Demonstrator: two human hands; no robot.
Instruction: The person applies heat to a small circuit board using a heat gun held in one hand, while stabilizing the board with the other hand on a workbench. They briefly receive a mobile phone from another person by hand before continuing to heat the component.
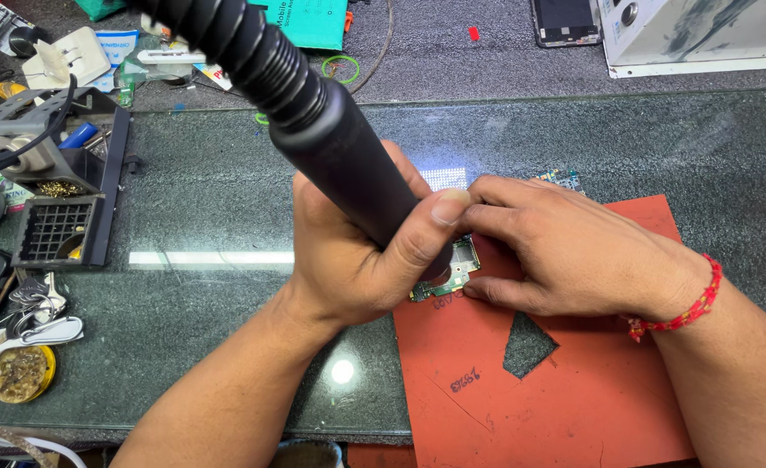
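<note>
My left hand (361,251) grips the thick black handle of a hot-air tool (331,147), whose ribbed hose rises toward the upper left; its tip is hidden behind my fingers and points down at a small green circuit board (452,276). My right hand (565,251), with a red bead bracelet at the wrist, rests flat on the board, fingertips pressed near the tool's tip. The board lies on a red mat (574,399) with a cut-out hole, on a dark glass-topped bench (210,199). Whether my right hand holds anything small is hidden.
At the left stand a black tool stand with a grille (58,230), a tin of brass wool (21,374), keys and white tweezers (28,334). A phone (565,22) and a white box-shaped device (695,35) sit at the back right. A teal package (309,22) lies at the back.
</note>
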